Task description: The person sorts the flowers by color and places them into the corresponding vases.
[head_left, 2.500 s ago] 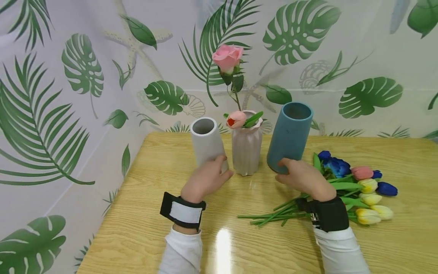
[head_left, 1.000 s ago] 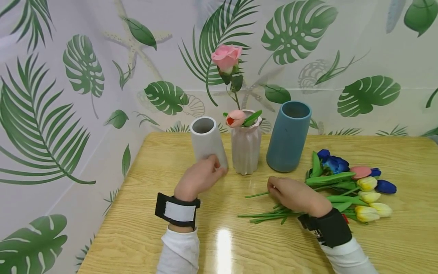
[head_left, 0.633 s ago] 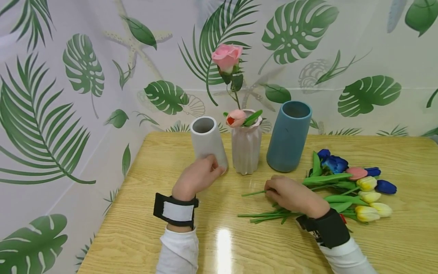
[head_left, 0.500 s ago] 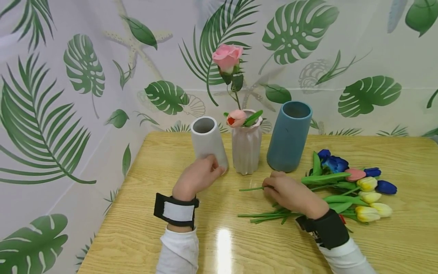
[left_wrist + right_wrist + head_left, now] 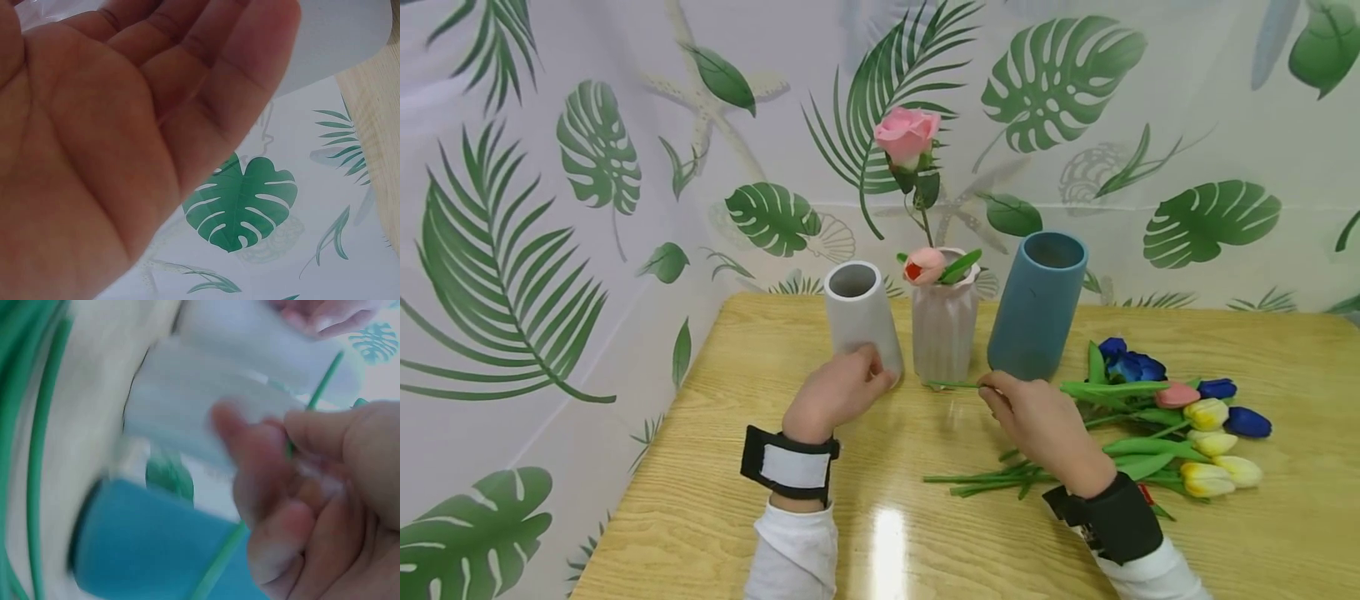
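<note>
My right hand [image 5: 1041, 425] pinches the thin green stem [image 5: 953, 384] of a pink tulip [image 5: 1177, 394], whose bloom lies over the other flowers on the right. In the right wrist view that stem [image 5: 215, 565] passes between thumb and fingers, in front of the teal vase [image 5: 150, 544]. My left hand [image 5: 835, 396] is at the lower front of the smooth white vase [image 5: 861, 321]; the left wrist view shows its fingers [image 5: 250, 62] extended beside the pale vase wall [image 5: 344, 44]. Between the hands stands a ribbed pale pink vase [image 5: 943, 333] holding a pink rose [image 5: 907, 137] and a pink-orange tulip [image 5: 925, 266].
The teal vase [image 5: 1039, 308] stands behind my right hand. On the right of the wooden table [image 5: 700, 517] lie blue flowers [image 5: 1131, 365] and several yellow-white tulips [image 5: 1208, 481], their stems [image 5: 977, 481] pointing left. A leaf-patterned cloth [image 5: 662, 167] hangs behind.
My right hand has left the teal vase, taken hold of the pink tulip's stem and moved it away from me and slightly left. The left hand stays at the white vase.
</note>
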`<state>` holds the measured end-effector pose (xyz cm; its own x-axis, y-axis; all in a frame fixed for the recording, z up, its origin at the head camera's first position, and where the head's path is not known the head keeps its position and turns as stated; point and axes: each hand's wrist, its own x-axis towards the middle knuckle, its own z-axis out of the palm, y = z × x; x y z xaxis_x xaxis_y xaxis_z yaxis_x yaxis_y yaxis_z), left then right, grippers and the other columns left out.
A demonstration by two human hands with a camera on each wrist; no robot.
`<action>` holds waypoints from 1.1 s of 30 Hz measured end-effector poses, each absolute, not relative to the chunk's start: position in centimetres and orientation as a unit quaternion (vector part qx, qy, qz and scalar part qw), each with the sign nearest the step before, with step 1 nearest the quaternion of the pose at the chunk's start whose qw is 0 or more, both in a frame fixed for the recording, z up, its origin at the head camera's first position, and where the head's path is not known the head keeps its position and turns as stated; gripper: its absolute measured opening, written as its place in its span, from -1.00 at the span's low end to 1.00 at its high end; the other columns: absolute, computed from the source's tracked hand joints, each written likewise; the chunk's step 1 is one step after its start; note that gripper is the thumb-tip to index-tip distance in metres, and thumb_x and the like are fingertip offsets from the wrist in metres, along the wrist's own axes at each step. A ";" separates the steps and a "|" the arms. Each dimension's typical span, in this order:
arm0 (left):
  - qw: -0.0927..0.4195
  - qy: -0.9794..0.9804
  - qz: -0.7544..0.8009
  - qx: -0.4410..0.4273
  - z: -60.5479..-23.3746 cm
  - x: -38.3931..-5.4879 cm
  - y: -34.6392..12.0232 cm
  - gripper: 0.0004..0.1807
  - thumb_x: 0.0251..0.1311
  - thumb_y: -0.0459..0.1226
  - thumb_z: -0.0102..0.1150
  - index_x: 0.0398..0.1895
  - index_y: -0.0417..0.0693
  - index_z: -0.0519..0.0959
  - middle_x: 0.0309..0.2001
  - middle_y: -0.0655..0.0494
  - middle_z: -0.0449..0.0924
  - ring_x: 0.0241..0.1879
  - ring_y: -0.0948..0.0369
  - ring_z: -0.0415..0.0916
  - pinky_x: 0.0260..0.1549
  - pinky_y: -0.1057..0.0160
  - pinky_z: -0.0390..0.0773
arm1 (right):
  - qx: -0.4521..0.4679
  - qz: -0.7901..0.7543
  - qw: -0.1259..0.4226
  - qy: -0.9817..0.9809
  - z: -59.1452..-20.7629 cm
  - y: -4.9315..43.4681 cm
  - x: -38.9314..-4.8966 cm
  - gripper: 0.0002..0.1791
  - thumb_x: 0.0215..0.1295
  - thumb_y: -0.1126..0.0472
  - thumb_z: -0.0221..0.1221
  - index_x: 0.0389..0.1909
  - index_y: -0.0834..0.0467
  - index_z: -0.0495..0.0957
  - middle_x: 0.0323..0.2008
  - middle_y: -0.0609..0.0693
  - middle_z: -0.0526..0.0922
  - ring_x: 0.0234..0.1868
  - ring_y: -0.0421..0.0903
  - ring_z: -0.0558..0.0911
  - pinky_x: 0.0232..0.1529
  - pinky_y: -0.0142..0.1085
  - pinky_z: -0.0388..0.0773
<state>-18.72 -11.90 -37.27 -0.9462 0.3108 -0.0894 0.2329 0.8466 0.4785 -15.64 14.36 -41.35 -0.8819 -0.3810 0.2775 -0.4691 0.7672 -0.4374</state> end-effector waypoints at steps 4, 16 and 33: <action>0.082 0.957 0.239 0.140 -37.3 -18.7 -11.9 -0.78 0.41 -0.10 0.06 -0.24 -0.07 0.48 -0.47 0.08 0.49 -0.55 0.20 0.40 -0.58 0.27 0.37 | 0.174 0.425 0.008 -0.888 -41.3 13.7 -15.8 -0.54 0.55 0.15 0.01 0.33 0.29 0.35 0.02 0.31 0.63 -0.32 0.05 0.70 -0.48 -0.25 0.55; 0.079 0.958 0.239 0.139 -37.1 -18.7 -11.9 -0.77 0.42 -0.09 0.06 -0.22 -0.07 0.49 -0.47 0.07 0.51 -0.55 0.19 0.41 -0.57 0.26 0.39 | -0.061 0.836 -0.182 -0.515 -40.7 12.0 -15.3 -0.30 0.63 0.16 -0.29 0.57 0.16 -0.45 0.51 0.30 -0.08 -0.06 -0.31 0.62 -0.02 -0.48 0.54; 0.076 0.958 0.241 0.136 -37.5 -18.7 -12.0 -0.79 0.40 -0.10 0.05 -0.25 -0.05 0.48 -0.49 0.09 0.49 -0.55 0.20 0.40 -0.58 0.25 0.38 | -0.197 0.906 -0.146 -0.345 -41.9 12.2 -15.6 -0.32 0.61 -0.04 -0.36 0.53 -0.25 -0.51 0.27 -0.02 0.25 -0.13 -0.28 0.51 -0.05 -0.49 0.46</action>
